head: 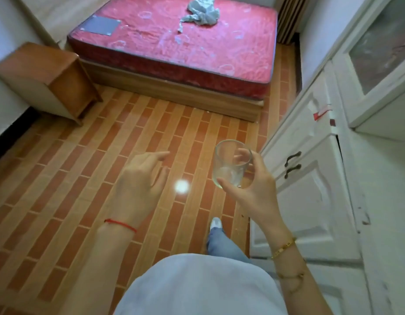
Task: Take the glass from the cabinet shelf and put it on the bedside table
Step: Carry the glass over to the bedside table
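Note:
A clear, empty drinking glass is held upright over the tiled floor, and my right hand is shut on it, thumb low in front and fingers behind. My left hand floats beside it to the left, fingers apart, holding nothing. The wooden bedside table stands against the left wall, far from both hands, its top bare. The white cabinet runs along the right side, close to my right arm.
A bed with a red mattress fills the far middle, with a crumpled grey cloth on it. Orange brick-pattern floor tiles stretch between me and the bedside table. My leg and shoe show below.

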### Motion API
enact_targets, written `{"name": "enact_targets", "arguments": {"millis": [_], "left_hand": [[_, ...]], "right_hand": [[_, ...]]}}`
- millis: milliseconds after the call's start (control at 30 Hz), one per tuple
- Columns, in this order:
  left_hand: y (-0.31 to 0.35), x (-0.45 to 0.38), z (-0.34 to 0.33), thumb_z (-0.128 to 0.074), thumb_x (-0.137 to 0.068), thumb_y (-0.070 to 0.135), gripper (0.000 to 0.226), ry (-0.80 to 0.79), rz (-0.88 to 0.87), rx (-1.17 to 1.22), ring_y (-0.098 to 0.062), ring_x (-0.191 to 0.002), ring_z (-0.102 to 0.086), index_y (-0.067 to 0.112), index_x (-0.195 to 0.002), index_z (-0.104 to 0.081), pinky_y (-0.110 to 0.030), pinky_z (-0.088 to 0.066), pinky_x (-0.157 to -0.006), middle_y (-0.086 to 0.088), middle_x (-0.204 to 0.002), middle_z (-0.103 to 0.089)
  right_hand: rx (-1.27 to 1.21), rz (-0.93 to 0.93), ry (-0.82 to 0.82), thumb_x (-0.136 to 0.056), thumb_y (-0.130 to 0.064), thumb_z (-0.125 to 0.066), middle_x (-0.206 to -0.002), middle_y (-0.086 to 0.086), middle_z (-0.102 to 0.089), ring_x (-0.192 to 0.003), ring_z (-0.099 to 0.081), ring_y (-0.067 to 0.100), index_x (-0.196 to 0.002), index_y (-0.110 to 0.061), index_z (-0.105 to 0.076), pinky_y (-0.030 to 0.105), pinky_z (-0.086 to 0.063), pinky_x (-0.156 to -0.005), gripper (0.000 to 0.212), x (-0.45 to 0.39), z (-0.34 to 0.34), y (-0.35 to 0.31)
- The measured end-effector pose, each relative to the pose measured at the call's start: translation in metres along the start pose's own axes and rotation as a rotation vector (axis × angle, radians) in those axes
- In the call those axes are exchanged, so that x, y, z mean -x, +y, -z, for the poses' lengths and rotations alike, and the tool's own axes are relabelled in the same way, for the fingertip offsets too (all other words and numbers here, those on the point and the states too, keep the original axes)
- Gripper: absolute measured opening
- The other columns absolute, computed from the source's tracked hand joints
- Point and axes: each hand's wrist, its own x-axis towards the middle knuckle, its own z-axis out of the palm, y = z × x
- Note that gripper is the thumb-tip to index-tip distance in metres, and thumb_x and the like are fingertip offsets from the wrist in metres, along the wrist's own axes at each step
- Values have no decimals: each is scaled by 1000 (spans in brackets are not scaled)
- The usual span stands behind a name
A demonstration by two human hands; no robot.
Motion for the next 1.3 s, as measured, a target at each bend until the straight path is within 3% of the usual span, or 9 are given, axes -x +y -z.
{"name": "enact_targets", "arguments": {"millis": [133, 267, 400, 533, 733, 1000, 1200, 1300], "left_hand": [[-12, -40, -12, -56, -92, 16, 31, 57, 40, -4, -16, -112, -59, 17, -122, -63, -26, -44, -98, 1, -115, -67], [-15, -94, -20, -58, -91, 17, 31, 110, 106, -19, -16, -111, -60, 16, -122, -63, -31, -47, -97, -1, -115, -67], [-20, -154, -26, -58, -92, 19, 31, 177, 189, -52, -8, -108, -58, 20, -122, -62, -12, -37, -92, 4, -115, -66], [-26, -215, -33, -58, -92, 17, 30, 228, 236, -78, -15, -111, -60, 17, -122, -63, -22, -43, -94, 0, -116, -67], [-46, -273, -34, -58, -92, 17, 31, 269, 346, -72, -11, -109, -59, 19, -122, -62, -23, -44, -95, 5, -116, -66], [-107, -350, -33, -56, -92, 19, 30, 290, 454, -78, -13, -109, -59, 21, -122, -62, -32, -48, -95, 5, -116, -66], [-168, -427, -8, -57, -92, 17, 30, 336, 483, -68, -10, -108, -59, 20, -121, -63, -27, -46, -95, 5, -114, -65], [-198, -465, 14, -56, -92, 17, 30, 362, 496, -66, -11, -109, -59, 20, -122, -62, -28, -47, -96, 5, -115, -66]], "right_hand": [[-23, 43, -73, -68, -44, -82, -113, -22, -61, -103, -61, -1, -127, -31, -52, 14, -50, -83, 68, -59, -16, 12], [-71, 103, -130, -68, -37, -84, -114, -18, -61, -105, -59, -2, -126, -27, -53, 7, -44, -82, 66, -130, -29, 20], [-72, 176, -191, -68, -37, -85, -115, -17, -62, -102, -59, -2, -127, -25, -53, 8, -47, -80, 69, -210, -41, 24], [-109, 233, -266, -70, -39, -84, -118, -17, -61, -107, -59, 1, -129, -26, -52, 10, -46, -85, 68, -288, -58, 24], [-143, 278, -378, -70, -36, -85, -116, -15, -63, -109, -61, 6, -127, -25, -54, 20, -50, -88, 66, -379, -96, 18], [-176, 273, -472, -68, -33, -86, -111, -21, -64, -107, -61, 3, -123, -29, -54, 8, -44, -84, 64, -468, -175, 12], [-152, 292, -520, -67, -40, -85, -113, -20, -64, -105, -62, 5, -124, -31, -53, 17, -50, -86, 66, -549, -245, -13], [-156, 325, -520, -68, -41, -84, -115, -18, -63, -107, -61, 4, -125, -29, -53, 16, -49, -88, 66, -595, -280, -37]]}}
